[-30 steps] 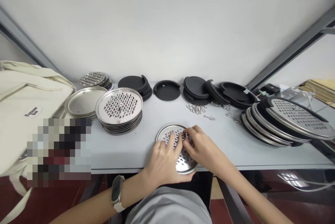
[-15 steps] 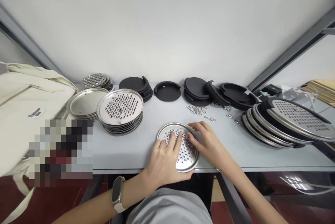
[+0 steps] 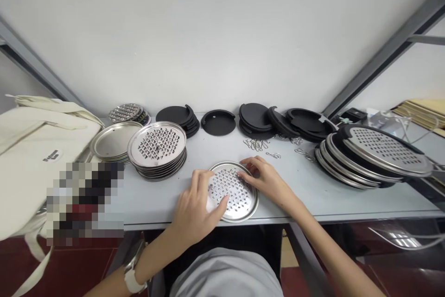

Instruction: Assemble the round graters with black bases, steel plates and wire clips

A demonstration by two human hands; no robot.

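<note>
A round metal grater plate [image 3: 239,192] lies near the front edge of the table, its raised teeth facing up. My left hand [image 3: 196,209] is at its left side, the fingers curved by the rim and the thumb reaching over the toothed face. At the upper right rim is my right hand [image 3: 266,179], with its thumb on the plate and its fingers bent round the edge. Left of my hands stands a stack of similar grater plates [image 3: 158,146]. Behind the plate lies a black round holder [image 3: 219,123] with a raised curved rim.
Plain metal discs [image 3: 116,139] and small grater discs [image 3: 124,112] sit at the left, near a cream bag [image 3: 31,139]. More black holders [image 3: 255,116] line the wall. Loose metal clips [image 3: 256,144] lie before them. A leaning stack of plates in black holders [image 3: 389,148] stands at right.
My left hand has moved left, from over the plate and under its front edge to its left side. The plate sits slightly further left. My right hand stays at its upper right rim.
</note>
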